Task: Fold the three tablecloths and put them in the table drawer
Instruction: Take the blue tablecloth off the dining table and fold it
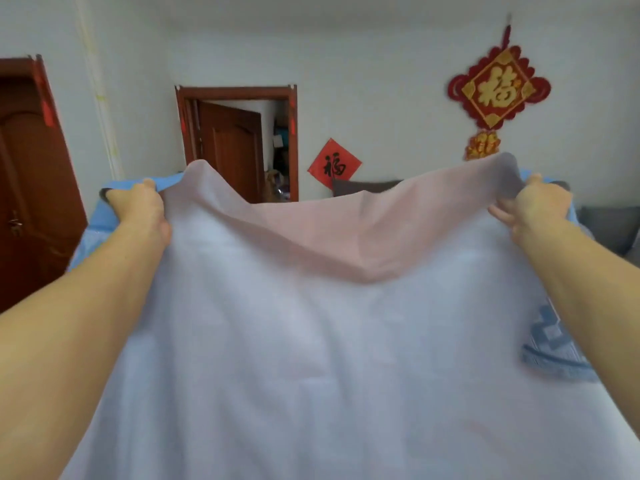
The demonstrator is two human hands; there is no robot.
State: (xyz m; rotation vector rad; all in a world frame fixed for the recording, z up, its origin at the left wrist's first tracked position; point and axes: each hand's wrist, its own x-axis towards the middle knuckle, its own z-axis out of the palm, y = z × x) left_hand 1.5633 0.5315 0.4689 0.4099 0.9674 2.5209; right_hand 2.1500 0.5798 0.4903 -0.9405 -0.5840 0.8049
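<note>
Fingers of the left hand (142, 209) curl round the cloth's (311, 341) corner at mid-left; across the frame, the right hand (533, 209) pinches the opposite corner at mid-right. Pale cloth hangs raised between them, sagging in the middle, filling the lower frame. Looks light, thin and floppy, so corners and edges are the spots to hold. Blue cloth (550, 355) peeks out lower right.

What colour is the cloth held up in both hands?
Pale pink, nearly white lower down; the tablecloth shows only in the head view.

Forearms bare — no sleeves, seemingly no jewellery.
</note>
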